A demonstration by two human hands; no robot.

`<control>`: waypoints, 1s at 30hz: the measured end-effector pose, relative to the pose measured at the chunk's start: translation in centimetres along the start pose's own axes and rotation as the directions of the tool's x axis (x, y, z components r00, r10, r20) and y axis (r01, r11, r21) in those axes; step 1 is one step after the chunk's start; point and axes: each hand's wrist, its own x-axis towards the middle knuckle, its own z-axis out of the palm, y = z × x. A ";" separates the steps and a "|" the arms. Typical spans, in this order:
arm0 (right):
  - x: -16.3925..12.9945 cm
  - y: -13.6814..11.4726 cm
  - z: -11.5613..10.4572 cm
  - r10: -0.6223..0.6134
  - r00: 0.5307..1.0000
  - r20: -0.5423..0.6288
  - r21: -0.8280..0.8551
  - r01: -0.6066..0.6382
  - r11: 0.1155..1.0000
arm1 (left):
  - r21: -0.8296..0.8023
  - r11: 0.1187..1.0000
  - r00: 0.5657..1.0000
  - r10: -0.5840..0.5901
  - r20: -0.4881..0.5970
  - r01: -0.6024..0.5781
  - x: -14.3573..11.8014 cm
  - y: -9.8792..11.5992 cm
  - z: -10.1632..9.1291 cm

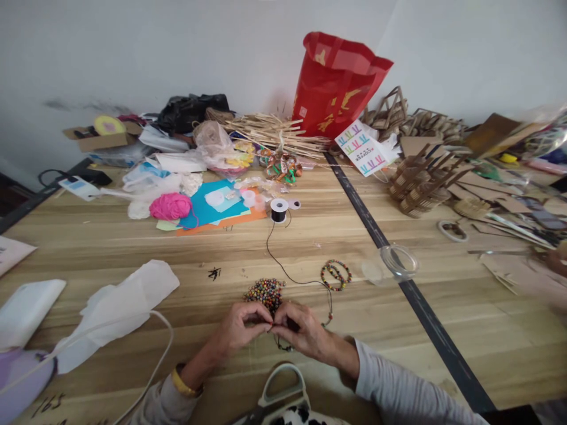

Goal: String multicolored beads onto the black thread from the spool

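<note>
My left hand [245, 324] and my right hand [303, 333] meet fingertip to fingertip just above the table, both pinched. A tiny reddish bead shows at the left fingertips, mostly covered. The right fingers close on a thin black cord [290, 277]; exactly where its end lies is hidden. That cord runs from a white-flanged spool [279, 211] and curves round behind my right hand, with a few beads threaded near the wrist. Right beyond my fingers lies a heap of multicoloured beads [264, 293]. Two beaded bracelets [335, 275] overlap to its right.
Scissors [283, 392] lie close to my body. A white cable [166, 342] and white sheet [119, 307] are at left. Pink yarn [170, 206], blue paper [204, 203] and a red bag [339, 82] stand further back. A clear coil [399, 261] rests at right.
</note>
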 end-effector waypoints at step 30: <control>2.5 -2.0 -6.4 0.314 0.835 0.452 0.123 -0.407 0.905 | -0.002 0.993 0.992 0.119 0.049 -0.119 -0.4 -0.4 -1.0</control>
